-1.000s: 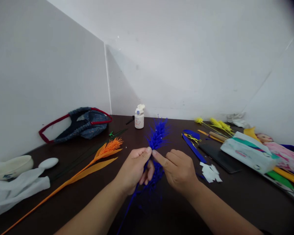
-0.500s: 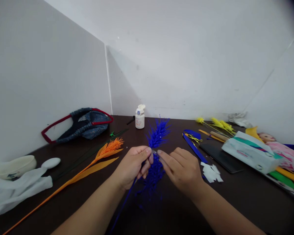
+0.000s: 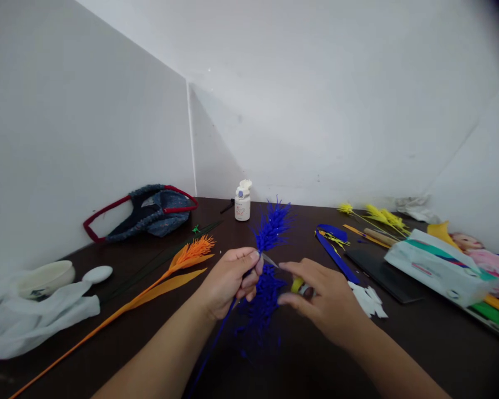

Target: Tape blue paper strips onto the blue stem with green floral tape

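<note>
While the fingers of the left hand (image 3: 235, 282) stay pinched on the blue stem (image 3: 229, 313), a pale strip (image 3: 270, 260) now shows more fully just right of that pinch, so the work there looks unfinished. Above the bench (image 3: 307, 363), the blue wheat ear (image 3: 273, 227) points up and away, its long axis running lower left to upper right. The right hand (image 3: 326, 296) has drawn rightward, thumb and index parted; whether it holds the yellow object (image 3: 298, 285), I cannot tell.

Pale walls (image 3: 316, 111) meet in a corner behind a dark tabletop (image 3: 301, 360).
</note>
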A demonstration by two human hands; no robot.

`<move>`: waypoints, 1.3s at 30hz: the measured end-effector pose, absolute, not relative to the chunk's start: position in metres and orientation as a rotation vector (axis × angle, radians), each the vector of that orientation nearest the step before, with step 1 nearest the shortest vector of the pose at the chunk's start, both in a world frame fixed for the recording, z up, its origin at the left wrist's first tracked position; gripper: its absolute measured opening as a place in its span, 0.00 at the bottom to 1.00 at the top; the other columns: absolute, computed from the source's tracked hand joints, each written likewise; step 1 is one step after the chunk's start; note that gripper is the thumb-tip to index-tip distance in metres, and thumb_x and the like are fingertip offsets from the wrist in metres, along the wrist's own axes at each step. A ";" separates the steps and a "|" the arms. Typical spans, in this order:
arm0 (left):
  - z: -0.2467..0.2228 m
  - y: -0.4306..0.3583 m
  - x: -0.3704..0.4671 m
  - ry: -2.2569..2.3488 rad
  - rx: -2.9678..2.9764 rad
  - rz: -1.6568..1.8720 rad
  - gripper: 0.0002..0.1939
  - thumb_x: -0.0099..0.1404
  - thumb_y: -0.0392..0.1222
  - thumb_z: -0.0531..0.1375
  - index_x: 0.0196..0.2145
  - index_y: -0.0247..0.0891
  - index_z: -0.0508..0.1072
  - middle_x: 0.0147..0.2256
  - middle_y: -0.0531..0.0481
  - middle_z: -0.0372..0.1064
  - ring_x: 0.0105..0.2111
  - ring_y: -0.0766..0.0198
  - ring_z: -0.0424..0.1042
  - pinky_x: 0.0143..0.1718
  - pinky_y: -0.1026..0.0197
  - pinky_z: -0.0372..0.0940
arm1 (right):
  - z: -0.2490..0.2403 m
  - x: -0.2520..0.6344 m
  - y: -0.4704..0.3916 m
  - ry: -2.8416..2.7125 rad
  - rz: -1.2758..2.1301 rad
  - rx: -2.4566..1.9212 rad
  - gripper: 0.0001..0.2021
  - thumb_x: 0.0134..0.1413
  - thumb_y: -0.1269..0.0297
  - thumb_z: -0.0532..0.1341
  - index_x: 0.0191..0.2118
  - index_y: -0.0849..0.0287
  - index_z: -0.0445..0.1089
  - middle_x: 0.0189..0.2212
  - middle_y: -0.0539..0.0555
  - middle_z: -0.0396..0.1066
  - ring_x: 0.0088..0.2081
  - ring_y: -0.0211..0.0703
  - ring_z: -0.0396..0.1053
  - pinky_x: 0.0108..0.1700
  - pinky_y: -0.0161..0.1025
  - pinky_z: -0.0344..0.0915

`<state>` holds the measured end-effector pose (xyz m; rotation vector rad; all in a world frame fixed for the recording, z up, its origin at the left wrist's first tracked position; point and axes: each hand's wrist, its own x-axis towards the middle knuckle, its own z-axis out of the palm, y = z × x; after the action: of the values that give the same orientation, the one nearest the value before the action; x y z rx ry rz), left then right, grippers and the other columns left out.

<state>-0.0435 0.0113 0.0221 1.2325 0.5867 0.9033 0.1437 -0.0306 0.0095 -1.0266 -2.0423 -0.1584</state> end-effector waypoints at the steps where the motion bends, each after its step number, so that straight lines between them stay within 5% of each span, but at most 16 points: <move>1: 0.021 0.012 -0.043 0.584 1.220 0.919 0.16 0.63 0.47 0.52 0.22 0.36 0.63 0.11 0.62 0.46 0.10 0.76 0.42 0.14 0.69 0.51 | 0.013 0.144 -0.033 -2.037 -0.084 -1.039 0.17 0.48 0.58 0.64 0.44 0.57 0.69 0.27 0.51 0.70 0.27 0.38 0.67 0.29 0.35 0.65; 9: 0.019 0.015 -0.037 0.539 1.043 1.146 0.14 0.62 0.44 0.52 0.21 0.37 0.61 0.11 0.63 0.46 0.09 0.77 0.42 0.14 0.69 0.50 | 0.048 0.114 -0.064 -1.827 -0.174 -0.871 0.07 0.50 0.75 0.58 0.33 0.57 0.69 0.26 0.51 0.69 0.29 0.37 0.68 0.29 0.33 0.66; 20: 0.003 0.022 -0.030 0.326 0.829 1.192 0.12 0.64 0.46 0.53 0.26 0.38 0.62 0.12 0.61 0.52 0.11 0.75 0.51 0.17 0.70 0.55 | 0.005 0.018 -0.057 -2.149 -0.666 -0.413 0.06 0.52 0.70 0.57 0.29 0.59 0.71 0.28 0.53 0.71 0.32 0.45 0.66 0.45 0.51 0.63; 24: 0.014 0.018 -0.038 0.276 0.650 1.086 0.15 0.67 0.42 0.47 0.24 0.36 0.61 0.12 0.59 0.50 0.11 0.76 0.49 0.12 0.73 0.48 | 0.008 0.058 -0.041 -2.131 -0.419 -0.382 0.09 0.54 0.70 0.54 0.37 0.57 0.71 0.35 0.51 0.73 0.39 0.42 0.66 0.51 0.48 0.59; 31: 0.023 0.014 -0.040 0.207 0.610 1.167 0.15 0.68 0.40 0.47 0.24 0.34 0.62 0.13 0.60 0.47 0.10 0.78 0.46 0.13 0.73 0.48 | -0.027 0.176 0.033 -2.194 0.272 -1.311 0.08 0.46 0.76 0.58 0.30 0.60 0.73 0.26 0.51 0.70 0.27 0.38 0.67 0.32 0.36 0.64; 39: 0.019 0.014 -0.035 0.246 0.684 1.224 0.14 0.67 0.39 0.47 0.25 0.35 0.63 0.13 0.61 0.48 0.10 0.77 0.47 0.14 0.72 0.49 | -0.048 0.178 0.031 -2.416 0.363 -1.222 0.07 0.45 0.74 0.63 0.33 0.58 0.74 0.32 0.52 0.71 0.36 0.39 0.68 0.41 0.36 0.64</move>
<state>-0.0346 0.0144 0.0192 0.6840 0.2463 1.2237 0.1781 0.0314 -0.0481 -1.2216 -2.4160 0.3631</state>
